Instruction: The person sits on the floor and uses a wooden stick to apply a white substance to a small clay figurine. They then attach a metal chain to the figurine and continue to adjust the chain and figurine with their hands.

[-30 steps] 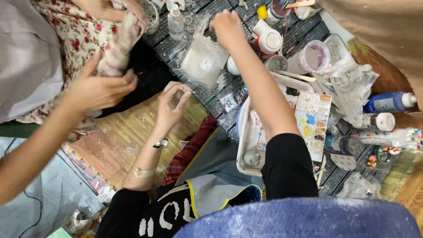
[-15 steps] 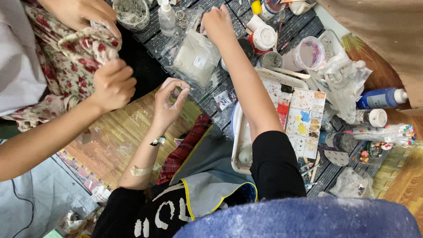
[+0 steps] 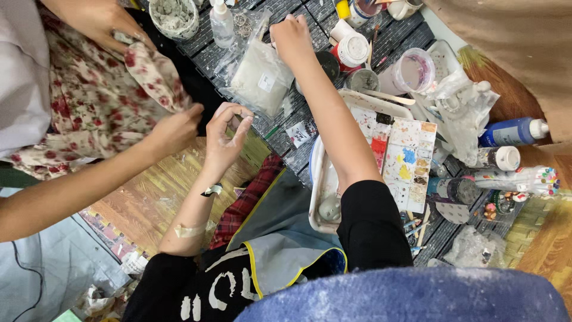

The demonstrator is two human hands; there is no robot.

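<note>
Dark slatted counter [image 3: 390,37], crowded with craft goods, lies under and beyond the right hand [image 3: 292,34]. Floral cloth [image 3: 101,101], held by a co-worker's hand [image 3: 174,131], sits just beside the left hand [image 3: 229,134], so a tug on it could jog that hand. White tray [image 3: 316,173] lies below the right forearm, near the elbow, and a leaning arm might tip its rim. Clear plastic bag [image 3: 262,77] of pale material lies just under the right hand, which is clenched at the bag's upper edge and appears to grip it. If lifted carelessly, the bag could spill or sweep its neighbours. Paint palette [image 3: 411,155], with coloured wells, is on the far side of the right forearm, where the black sleeve could smear. Spray bottle [image 3: 222,24], upright, stands near the right hand across the bag and is the likeliest thing to topple. White-lidded jar [image 3: 353,48] stands close on the right hand's other side. The left hand is raised off the counter with thumb and forefinger pinched together. Anything between them is too small to tell, and could drop unseen.
</note>
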